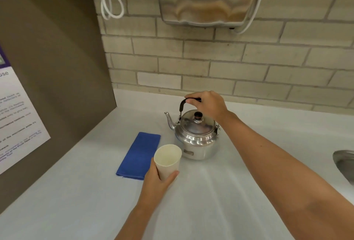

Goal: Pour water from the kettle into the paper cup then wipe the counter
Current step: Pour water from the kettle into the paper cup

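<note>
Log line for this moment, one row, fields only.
phase: pre-pour | right hand: gripping kettle handle, kettle on counter | left hand: holding paper cup, looks empty | blue cloth: folded, untouched

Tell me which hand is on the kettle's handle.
The right hand, gripping the black handle of the shiny metal kettle. The left hand holds the white paper cup instead.

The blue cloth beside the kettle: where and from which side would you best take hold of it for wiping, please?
Pinch the blue cloth at its near short edge, coming from above: it lies flat and folded on the counter, and that end is clear of the kettle.
</note>
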`<state>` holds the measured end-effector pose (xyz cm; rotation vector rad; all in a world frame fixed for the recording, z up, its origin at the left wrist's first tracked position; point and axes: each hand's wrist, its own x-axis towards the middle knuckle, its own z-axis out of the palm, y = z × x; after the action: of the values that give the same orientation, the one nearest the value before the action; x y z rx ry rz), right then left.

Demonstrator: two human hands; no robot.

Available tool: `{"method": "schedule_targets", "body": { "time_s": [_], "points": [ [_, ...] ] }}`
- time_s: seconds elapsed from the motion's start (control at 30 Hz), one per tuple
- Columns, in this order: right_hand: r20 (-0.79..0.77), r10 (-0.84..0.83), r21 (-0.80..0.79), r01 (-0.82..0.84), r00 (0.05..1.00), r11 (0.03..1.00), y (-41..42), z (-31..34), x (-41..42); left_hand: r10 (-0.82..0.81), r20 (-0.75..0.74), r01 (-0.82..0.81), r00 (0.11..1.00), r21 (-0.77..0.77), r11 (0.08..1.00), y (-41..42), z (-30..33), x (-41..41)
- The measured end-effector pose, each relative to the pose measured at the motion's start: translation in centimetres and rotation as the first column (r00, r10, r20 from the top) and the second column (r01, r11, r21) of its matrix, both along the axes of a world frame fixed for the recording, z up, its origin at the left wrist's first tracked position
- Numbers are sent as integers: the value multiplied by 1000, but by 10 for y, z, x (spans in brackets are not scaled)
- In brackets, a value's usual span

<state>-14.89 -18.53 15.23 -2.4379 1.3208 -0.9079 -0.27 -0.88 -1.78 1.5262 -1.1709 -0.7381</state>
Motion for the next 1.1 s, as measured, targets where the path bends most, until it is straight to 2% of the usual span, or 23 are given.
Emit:
{"method": "schedule_targets", "body": {
  "time_s": [0.27, 0.47, 0.77, 1.1],
  "points": [
    [-46, 59, -70, -62, 997, 996, 35, 43, -18, 6, 28, -6, 1000, 5, 1000, -2, 0, -1],
    [-239, 74, -25, -83, 968, 996, 65, 84, -27, -11, 23, 11, 1000, 0, 1000, 0, 2, -2],
    [-559, 113, -52, -170, 822, 984, 101, 110, -13, -3, 15, 4, 1000, -17, 1000, 1, 3, -4],
    [-703, 157, -14, -235, 694, 972, 117, 113, 6, -21, 7, 21, 1000, 2, 1000, 6, 11, -7]
  ]
}}
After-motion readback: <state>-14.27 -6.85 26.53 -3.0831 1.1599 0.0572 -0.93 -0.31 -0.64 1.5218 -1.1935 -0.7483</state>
